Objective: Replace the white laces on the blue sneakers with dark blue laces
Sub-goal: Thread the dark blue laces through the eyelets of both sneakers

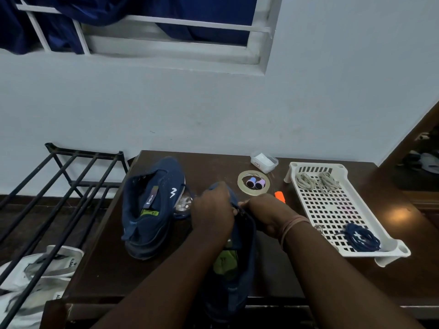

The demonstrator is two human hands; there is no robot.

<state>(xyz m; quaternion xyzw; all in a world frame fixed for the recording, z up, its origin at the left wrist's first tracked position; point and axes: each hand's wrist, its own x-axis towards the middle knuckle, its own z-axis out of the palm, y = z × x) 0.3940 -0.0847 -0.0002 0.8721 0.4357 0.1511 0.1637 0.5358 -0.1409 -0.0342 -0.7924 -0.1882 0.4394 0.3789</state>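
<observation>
Two blue sneakers sit on the dark table (273,269). The left sneaker (152,207) lies unlaced on its side, tongue open. The nearer sneaker (237,264) stands in the middle under both hands. My left hand (212,210) covers its toe and grips the upper. My right hand (266,216) pinches a dark blue lace at the eyelets. A coiled dark blue lace (362,238) lies at the near end of the white tray (332,210). Two bundles of white laces (318,180) lie at the tray's far end.
A tape ring (253,182) with two small spools inside, an orange marker (279,196) and a clear lidded box (264,161) lie behind the hands. A black metal rack (59,186) stands left of the table, with a white bag (35,276) under it. A wall runs behind.
</observation>
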